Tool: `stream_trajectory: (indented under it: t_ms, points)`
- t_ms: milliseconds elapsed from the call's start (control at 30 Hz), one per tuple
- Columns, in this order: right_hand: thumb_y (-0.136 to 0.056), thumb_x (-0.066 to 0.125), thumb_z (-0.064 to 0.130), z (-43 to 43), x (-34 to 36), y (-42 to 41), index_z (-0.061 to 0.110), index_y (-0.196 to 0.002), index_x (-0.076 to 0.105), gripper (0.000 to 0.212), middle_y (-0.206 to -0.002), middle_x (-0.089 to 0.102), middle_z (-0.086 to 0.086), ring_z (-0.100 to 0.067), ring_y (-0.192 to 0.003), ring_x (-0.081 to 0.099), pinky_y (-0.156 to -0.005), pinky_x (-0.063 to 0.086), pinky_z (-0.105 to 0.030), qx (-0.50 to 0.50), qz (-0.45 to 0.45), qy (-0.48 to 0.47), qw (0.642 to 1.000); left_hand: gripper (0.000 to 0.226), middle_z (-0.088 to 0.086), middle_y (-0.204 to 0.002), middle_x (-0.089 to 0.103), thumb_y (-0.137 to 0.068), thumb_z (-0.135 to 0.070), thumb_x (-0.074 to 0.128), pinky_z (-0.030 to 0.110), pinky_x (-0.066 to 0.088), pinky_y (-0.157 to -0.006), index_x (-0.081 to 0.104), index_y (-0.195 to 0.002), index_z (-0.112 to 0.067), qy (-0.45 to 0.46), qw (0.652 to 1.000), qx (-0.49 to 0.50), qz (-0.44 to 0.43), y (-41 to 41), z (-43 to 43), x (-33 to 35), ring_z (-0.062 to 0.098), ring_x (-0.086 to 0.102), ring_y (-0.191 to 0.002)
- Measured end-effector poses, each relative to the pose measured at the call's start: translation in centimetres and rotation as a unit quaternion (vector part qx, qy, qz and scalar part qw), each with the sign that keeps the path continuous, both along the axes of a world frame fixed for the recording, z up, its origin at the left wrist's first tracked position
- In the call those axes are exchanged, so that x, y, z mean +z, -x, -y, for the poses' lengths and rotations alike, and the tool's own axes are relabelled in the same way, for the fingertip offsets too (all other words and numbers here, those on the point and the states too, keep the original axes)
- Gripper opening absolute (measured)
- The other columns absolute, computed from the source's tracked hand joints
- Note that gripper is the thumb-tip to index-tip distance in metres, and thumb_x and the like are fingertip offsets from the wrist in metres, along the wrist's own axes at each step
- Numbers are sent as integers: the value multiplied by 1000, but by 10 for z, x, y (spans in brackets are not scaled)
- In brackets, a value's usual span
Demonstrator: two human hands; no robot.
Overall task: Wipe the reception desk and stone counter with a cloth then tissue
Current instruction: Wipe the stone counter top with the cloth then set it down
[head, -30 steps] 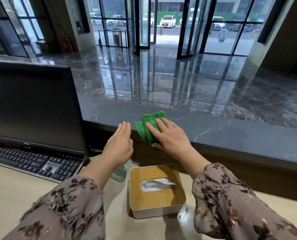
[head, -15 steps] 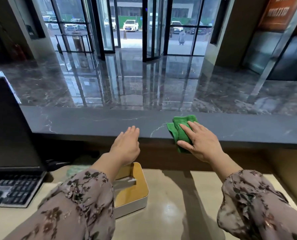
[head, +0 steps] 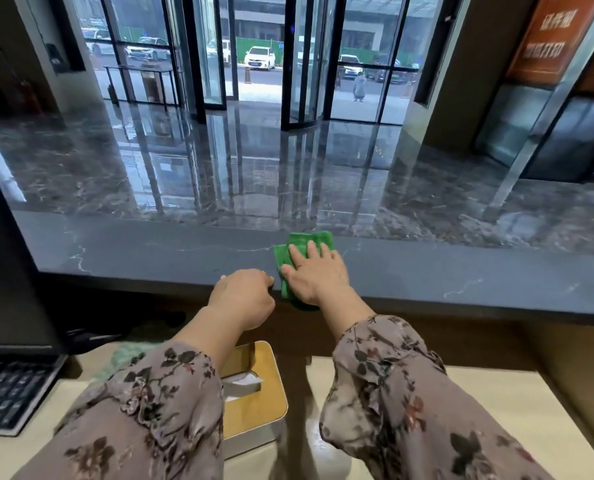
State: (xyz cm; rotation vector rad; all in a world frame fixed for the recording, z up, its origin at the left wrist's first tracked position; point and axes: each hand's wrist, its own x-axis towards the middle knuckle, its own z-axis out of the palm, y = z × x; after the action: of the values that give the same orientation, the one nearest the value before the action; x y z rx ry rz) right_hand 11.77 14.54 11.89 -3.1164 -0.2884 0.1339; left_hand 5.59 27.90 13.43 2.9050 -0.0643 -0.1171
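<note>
A green cloth [head: 314,240] lies on the dark stone counter [head: 462,271], hanging a little over its near edge. My right hand [head: 314,270] presses flat on the cloth with straight fingers. My left hand [head: 243,296] rests on the counter's near edge just left of the cloth, fingers bent over the edge and holding nothing. A tissue box [head: 254,403] with a wooden lid and a white tissue showing stands on the beige reception desk [head: 496,410] below, partly hidden by my left sleeve.
A black monitor [head: 4,271] and keyboard [head: 8,393] stand at the left of the desk. A pale green cloth [head: 129,355] lies behind the tissue box. Beyond the counter lies a glossy marble lobby floor with glass doors.
The view has shifted right along the counter. My right hand has slid the green cloth rightwards along the stone. My left hand has come down onto the counter's edge, close to the cloth.
</note>
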Motion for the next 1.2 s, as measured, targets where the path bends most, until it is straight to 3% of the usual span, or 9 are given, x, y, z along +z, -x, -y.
stream_trajectory:
  t_ms: [67,167,367,533,800,1033,1200]
  points:
    - [-100,16,53,2,3,-5,29,-154,4,60,-161,-2,-9,-30,-148,-2,-120,3,-45,32,-16,-4,999,34,3,-127,62,-96,-27,42,48,32,-112,63,-123,-24,-6,1000,21,3,-3,4,2,27,54,-120]
    - [-100,17,54,24,7,-7,31,-154,5,60,-161,0,-5,-24,-149,-2,-120,1,-41,54,-21,-17,998,33,2,-123,64,-99,-34,41,47,25,-113,64,-119,-23,-32,999,41,3,-5,10,0,27,55,-118]
    - [-99,18,55,133,8,-8,31,-154,5,61,-161,2,-5,-24,-149,2,-120,5,-39,-66,-24,1,998,28,5,-113,68,-99,-31,44,42,28,-112,67,-112,-20,-82,996,37,24,-6,14,1,27,58,-113]
    - [-99,18,55,207,8,2,29,-154,4,62,-161,3,-7,-25,-148,3,-120,8,-41,-174,-30,4,984,26,5,-96,69,-97,-31,49,37,50,-86,70,-103,-17,-58,998,23,30,-8,11,3,26,63,-90]
    - [-98,16,53,139,4,-15,22,-154,7,65,-160,1,-16,-37,-146,5,-118,9,-49,-299,-6,4,954,26,5,-92,69,-97,-32,49,34,54,-75,70,-101,-17,-44,998,19,33,-7,9,0,26,64,-86]
    - [-99,16,53,8,2,-40,23,-154,2,65,-160,-4,-15,-37,-147,-2,-119,2,-50,-75,-9,-7,997,23,6,-99,69,-95,-28,54,34,50,-74,70,-107,-17,-33,998,45,25,-9,11,6,27,64,-91]
    - [-98,19,55,-14,5,-53,29,-154,3,63,-161,-1,-8,-29,-148,-1,-120,2,-44,71,-34,-12,997,19,8,-106,66,-94,-22,57,36,48,-75,66,-109,-16,-68,996,64,13,-8,21,12,29,62,-100]
